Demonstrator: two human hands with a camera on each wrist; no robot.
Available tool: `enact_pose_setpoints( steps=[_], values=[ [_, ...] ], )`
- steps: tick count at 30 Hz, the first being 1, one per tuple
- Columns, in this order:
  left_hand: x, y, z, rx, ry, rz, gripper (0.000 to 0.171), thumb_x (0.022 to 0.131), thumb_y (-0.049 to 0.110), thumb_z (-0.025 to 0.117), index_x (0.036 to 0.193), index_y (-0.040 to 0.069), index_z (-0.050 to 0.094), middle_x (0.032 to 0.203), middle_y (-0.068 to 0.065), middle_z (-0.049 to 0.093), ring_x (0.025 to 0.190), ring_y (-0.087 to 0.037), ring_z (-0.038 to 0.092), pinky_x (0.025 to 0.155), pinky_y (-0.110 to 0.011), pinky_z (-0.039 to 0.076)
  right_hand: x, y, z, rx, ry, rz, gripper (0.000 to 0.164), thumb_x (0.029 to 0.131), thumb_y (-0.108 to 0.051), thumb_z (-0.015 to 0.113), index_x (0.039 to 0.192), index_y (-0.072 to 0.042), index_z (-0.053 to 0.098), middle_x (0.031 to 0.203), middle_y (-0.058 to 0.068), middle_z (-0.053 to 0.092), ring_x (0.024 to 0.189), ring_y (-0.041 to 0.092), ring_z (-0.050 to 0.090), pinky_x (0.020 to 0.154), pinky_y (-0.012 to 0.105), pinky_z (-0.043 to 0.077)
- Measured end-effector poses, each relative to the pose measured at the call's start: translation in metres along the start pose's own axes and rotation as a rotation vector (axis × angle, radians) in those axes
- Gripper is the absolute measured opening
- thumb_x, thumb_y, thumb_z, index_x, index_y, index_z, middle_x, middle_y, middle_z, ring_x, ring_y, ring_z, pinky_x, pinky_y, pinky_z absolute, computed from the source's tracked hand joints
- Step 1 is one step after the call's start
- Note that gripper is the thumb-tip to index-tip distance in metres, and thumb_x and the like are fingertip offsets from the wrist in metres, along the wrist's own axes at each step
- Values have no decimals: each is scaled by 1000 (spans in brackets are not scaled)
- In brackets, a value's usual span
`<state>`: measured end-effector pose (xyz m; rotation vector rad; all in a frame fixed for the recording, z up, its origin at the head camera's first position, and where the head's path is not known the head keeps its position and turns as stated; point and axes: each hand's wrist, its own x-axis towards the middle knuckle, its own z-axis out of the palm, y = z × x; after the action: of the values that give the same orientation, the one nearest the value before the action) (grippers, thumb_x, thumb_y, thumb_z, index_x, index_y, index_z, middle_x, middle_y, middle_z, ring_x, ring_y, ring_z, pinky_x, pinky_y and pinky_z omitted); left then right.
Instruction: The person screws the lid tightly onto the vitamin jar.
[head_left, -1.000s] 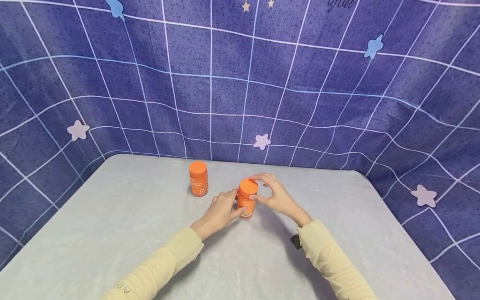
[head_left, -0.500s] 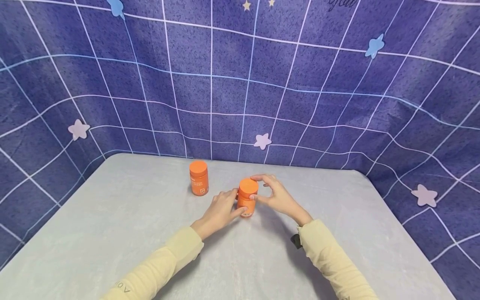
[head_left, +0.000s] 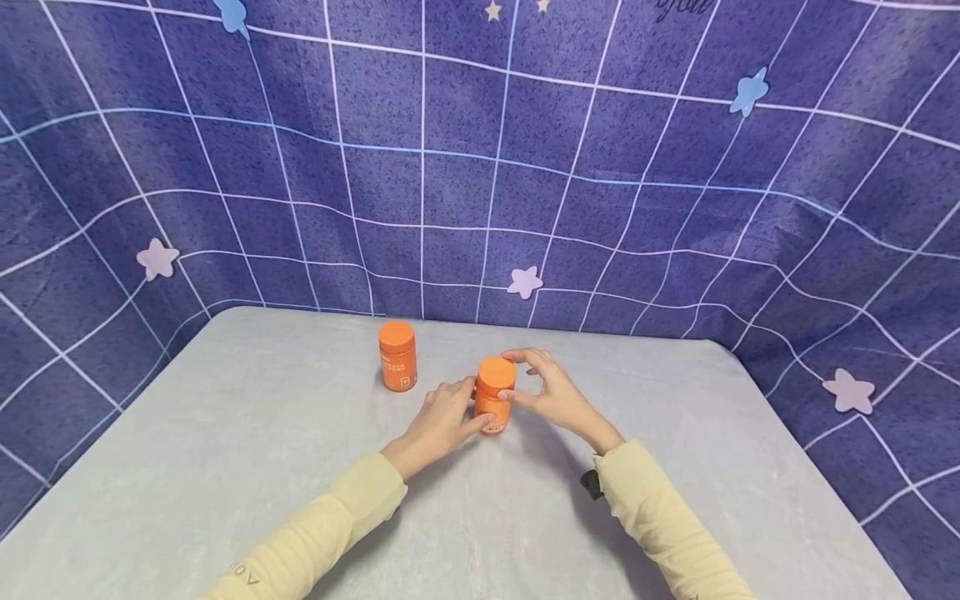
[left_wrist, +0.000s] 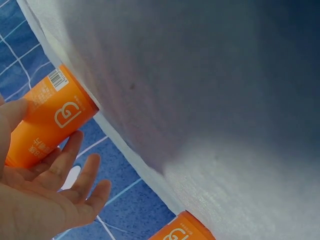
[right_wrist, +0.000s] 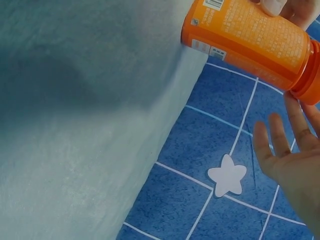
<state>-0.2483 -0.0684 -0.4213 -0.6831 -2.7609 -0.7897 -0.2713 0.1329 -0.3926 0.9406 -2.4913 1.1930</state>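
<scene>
An orange bottle (head_left: 491,410) with an orange cap (head_left: 497,372) stands upright on the grey table between the two hands. From the left side my left hand (head_left: 437,425) grips its body, thumb in front and fingers behind. In the left wrist view, the other fingers of this hand (left_wrist: 55,200) spread loosely past the bottle (left_wrist: 52,112). My right hand (head_left: 558,398) holds the cap from the right between thumb and forefinger. Its remaining fingers extend below the cap in the right wrist view, where printed text and a barcode show on the bottle (right_wrist: 245,42).
A second, similar orange bottle (head_left: 398,368), capped, stands upright farther back to the left. The grey table (head_left: 247,417) ends at the back against a dark blue curtain (head_left: 450,183) with white grid lines and stars.
</scene>
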Motion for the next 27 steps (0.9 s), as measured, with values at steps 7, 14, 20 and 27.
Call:
enact_pose_setpoints(
  steps=[7, 14, 20, 27],
  values=[
    [0, 0, 0, 7, -1, -1, 51, 83, 37, 65, 121, 8, 51, 112, -6, 63, 100, -28, 57, 86, -45, 40, 1, 3, -2, 21, -42, -14, 54, 77, -19, 72, 125, -6, 50, 122, 7, 55, 114, 23, 46, 88, 48, 44],
    [0, 1, 0, 0, -3, -2, 48, 82, 38, 65, 118, 9, 52, 106, -5, 64, 98, -27, 57, 85, -44, 40, 3, 6, -3, 53, -83, -12, 51, 79, -16, 70, 126, -8, 51, 123, 6, 54, 115, 24, 45, 88, 49, 43],
    [0, 1, 0, 1, -10, -7, 49, 83, 38, 64, 119, 8, 51, 106, -6, 64, 98, -27, 57, 86, -44, 40, 3, 5, -4, 50, -84, -10, 49, 79, -16, 70, 124, -9, 52, 123, 5, 54, 115, 23, 46, 89, 49, 43],
    [0, 0, 0, -3, -7, -12, 49, 83, 38, 64, 119, 9, 51, 107, -5, 64, 99, -28, 56, 86, -44, 39, 3, -2, -4, 42, -62, 9, 47, 78, -18, 71, 121, -9, 54, 121, 6, 55, 115, 22, 46, 89, 48, 43]
  ],
)
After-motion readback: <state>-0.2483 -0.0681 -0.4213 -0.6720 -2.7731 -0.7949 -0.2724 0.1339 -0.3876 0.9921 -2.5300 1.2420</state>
